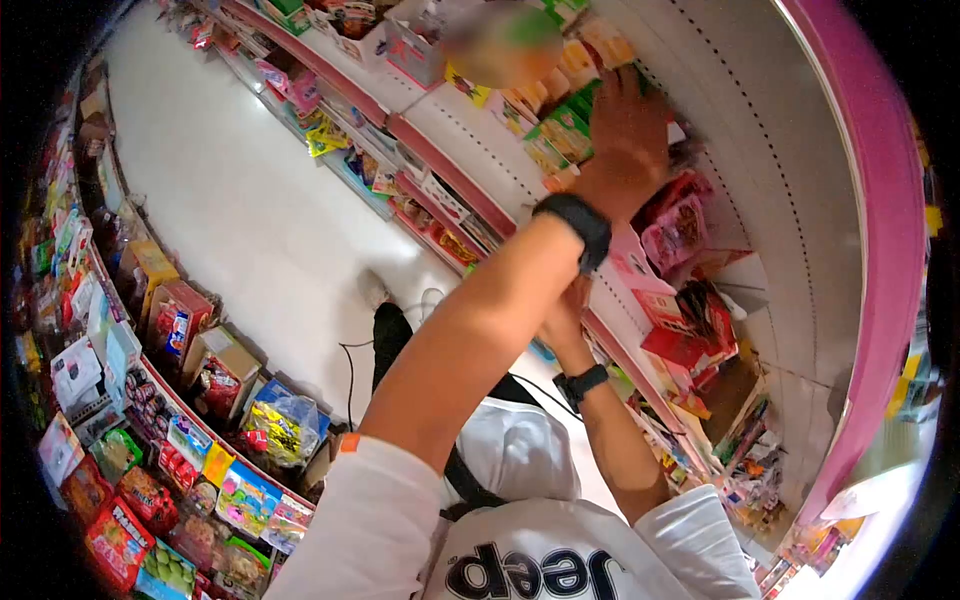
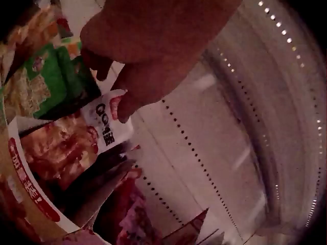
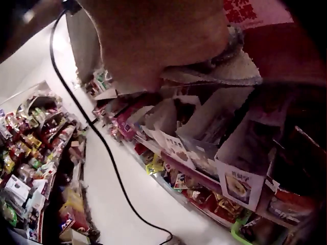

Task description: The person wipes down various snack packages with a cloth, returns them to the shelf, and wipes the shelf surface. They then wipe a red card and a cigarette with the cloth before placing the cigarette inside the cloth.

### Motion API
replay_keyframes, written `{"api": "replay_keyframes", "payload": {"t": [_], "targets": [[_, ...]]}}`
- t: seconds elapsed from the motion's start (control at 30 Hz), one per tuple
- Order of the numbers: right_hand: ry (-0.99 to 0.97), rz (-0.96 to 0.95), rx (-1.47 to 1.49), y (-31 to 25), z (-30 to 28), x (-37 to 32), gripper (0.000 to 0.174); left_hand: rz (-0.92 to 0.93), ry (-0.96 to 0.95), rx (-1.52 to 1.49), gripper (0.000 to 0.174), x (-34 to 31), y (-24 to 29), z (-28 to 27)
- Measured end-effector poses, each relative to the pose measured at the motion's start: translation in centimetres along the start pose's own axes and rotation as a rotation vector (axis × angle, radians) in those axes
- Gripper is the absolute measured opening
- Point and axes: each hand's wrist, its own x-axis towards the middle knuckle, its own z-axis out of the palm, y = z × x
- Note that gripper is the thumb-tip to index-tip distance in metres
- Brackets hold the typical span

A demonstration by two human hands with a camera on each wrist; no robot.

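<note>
My left hand point(image 1: 625, 135) reaches over the upper shelf, fingers spread above snack packets. In the left wrist view, the same hand point(image 2: 148, 51) has its thumb tip overlapping the white top of a brown snack packet point(image 2: 64, 145) in a display box. Green packets point(image 2: 64, 76) stand just beside its fingertips. Lower down, my right hand point(image 1: 563, 315) is mostly behind the left forearm. From the right wrist, that hand point(image 3: 158, 46) holds a folded greyish cloth point(image 3: 219, 76) near the shelf edge.
Pink trays of packets point(image 1: 680, 230) and a red box point(image 1: 690, 340) share the shelf. Open cartons point(image 3: 245, 158) line a shelf in the right wrist view. Across the white floor point(image 1: 230, 190) runs another snack shelf point(image 1: 180, 420). A black cable point(image 3: 102, 138) hangs near my right hand.
</note>
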Motion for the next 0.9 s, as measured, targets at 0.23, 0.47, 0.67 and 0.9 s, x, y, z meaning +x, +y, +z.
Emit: {"api": "replay_keyframes", "payload": {"t": [0.23, 0.47, 0.67, 0.9], "targets": [[0.033, 0.034, -0.16, 0.0, 1.6, -0.7, 0.049, 0.179, -0.273, -0.135, 0.022, -1.6, 0.5, 2.9], [0.023, 0.084, -0.012, -0.7, 0.2, 0.4, 0.047, 0.337, 0.124, -0.502, 0.018, -6.0, -2.5, 6.3], [0.084, 0.49, 0.763, 0.2, -3.4, 0.8, 0.041, -0.517, -0.15, -1.177, 0.015, -6.5, -1.9, -9.2], [0.253, 0.827, 1.046, -3.5, -5.9, -1.5, 0.042, -0.964, -0.439, -1.966, 0.045, -18.0, -14.0, -14.5]]}}
